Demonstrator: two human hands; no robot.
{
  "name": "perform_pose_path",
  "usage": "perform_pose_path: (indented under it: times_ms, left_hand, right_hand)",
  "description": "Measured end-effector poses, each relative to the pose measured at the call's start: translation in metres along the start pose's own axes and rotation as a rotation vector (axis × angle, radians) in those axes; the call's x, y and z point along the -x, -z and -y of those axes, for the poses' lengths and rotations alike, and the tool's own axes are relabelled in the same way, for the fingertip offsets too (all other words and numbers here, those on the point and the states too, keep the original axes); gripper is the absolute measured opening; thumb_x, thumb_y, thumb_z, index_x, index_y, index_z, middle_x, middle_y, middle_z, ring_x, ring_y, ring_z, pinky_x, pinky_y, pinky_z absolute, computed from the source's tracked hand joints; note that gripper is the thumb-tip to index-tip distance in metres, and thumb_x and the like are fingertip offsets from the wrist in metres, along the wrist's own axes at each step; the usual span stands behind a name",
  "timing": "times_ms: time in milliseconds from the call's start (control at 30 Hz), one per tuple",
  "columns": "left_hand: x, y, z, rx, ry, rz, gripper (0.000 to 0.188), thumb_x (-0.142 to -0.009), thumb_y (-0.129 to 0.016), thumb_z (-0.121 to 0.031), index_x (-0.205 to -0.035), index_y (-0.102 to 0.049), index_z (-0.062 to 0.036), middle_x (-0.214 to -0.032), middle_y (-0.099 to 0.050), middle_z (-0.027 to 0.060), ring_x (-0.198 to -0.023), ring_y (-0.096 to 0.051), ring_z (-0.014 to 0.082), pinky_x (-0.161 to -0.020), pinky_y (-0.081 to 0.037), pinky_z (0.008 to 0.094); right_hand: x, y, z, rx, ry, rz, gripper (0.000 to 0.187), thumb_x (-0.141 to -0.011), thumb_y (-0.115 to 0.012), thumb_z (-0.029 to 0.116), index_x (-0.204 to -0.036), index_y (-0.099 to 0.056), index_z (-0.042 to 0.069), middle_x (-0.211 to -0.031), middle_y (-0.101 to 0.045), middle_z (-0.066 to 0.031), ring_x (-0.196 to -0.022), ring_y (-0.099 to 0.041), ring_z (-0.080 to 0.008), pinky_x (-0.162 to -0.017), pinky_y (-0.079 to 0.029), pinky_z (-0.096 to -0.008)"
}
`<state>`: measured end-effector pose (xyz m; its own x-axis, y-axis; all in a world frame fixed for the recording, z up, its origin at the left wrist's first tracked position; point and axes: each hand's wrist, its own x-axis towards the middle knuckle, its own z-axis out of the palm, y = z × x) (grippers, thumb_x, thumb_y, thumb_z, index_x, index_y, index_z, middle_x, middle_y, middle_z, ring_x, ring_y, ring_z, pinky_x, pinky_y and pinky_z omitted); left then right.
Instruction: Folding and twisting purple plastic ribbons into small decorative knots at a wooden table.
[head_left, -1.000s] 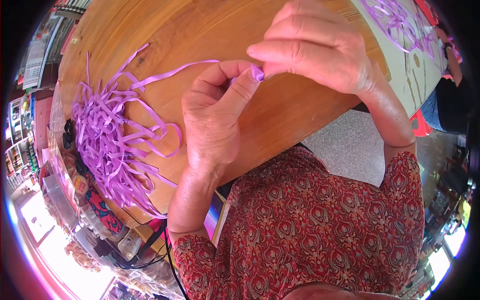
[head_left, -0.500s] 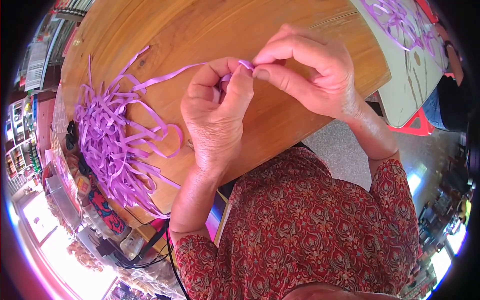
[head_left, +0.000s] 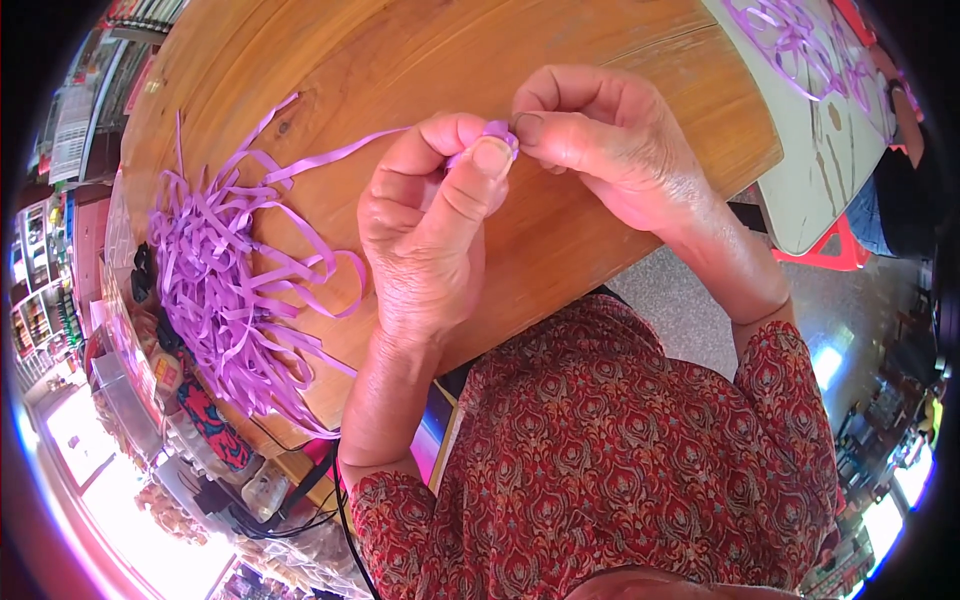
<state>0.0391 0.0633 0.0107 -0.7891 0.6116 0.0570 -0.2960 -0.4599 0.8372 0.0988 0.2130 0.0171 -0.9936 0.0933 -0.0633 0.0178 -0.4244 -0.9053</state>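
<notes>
A narrow purple ribbon (head_left: 345, 150) runs from the heap of ribbons on the left to my left hand (head_left: 430, 220). Its thumb and forefinger pinch a small folded loop of that ribbon, raised above the wooden table. Close on the right, my right hand (head_left: 610, 145) has its thumb and fingertips pressed together at the loop's edge. The bit of ribbon between those right fingertips is mostly hidden. Strands of the purple ribbon heap (head_left: 225, 290) spread loosely over the table's left side.
The wooden table (head_left: 400, 50) has a curved left edge lined with bags and small items. At the far right, a white table (head_left: 825, 190) bears more purple ribbon (head_left: 790, 45); another person's arm (head_left: 908, 125) is beside it. Black cables (head_left: 340, 500) hang at the lower left.
The left thumb has moved up over the ribbon, and more of the folded loop shows. My right hand has turned and shifted slightly, its thumb now above the fingertips.
</notes>
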Motion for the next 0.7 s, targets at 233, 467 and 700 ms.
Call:
perform_pose_path:
  times_ms: [233,467,700]
  left_hand:
    - [-0.002,0.004,0.000,0.129,0.074,-0.005,0.012,-0.084,-0.060,-0.003,-0.096,-0.060,0.0007,-0.086,-0.060,0.0033,-0.066,-0.045,0.0064,-0.057,-0.036,0.0201]
    - [-0.001,0.004,0.001,0.081,0.063,-0.017,0.012,-0.084,-0.061,-0.002,-0.095,-0.060,0.0016,-0.084,-0.059,0.0023,-0.066,-0.045,0.0054,-0.057,-0.035,0.0179]
    - [0.000,0.001,0.000,-0.064,0.057,-0.025,0.013,-0.088,-0.055,-0.008,-0.097,-0.061,-0.0007,-0.075,-0.054,0.0002,-0.060,-0.037,0.0073,-0.056,-0.030,0.0230]
  right_hand:
    - [0.000,0.000,-0.007,0.552,0.548,-0.062,0.015,-0.079,-0.059,-0.007,-0.093,-0.057,-0.002,-0.086,-0.055,-0.0059,-0.076,-0.052,-0.0108,-0.068,-0.041,-0.0229]
    - [-0.002,0.004,0.002,0.717,0.756,0.030,0.022,-0.073,-0.061,-0.011,-0.093,-0.061,-0.002,-0.086,-0.057,-0.0113,-0.077,-0.055,-0.0168,-0.068,-0.044,-0.0265]
    - [-0.003,0.007,0.006,0.741,0.753,0.029,0.016,-0.072,-0.063,-0.009,-0.086,-0.062,-0.002,-0.081,-0.058,-0.0100,-0.071,-0.055,-0.0162,-0.063,-0.043,-0.0249]
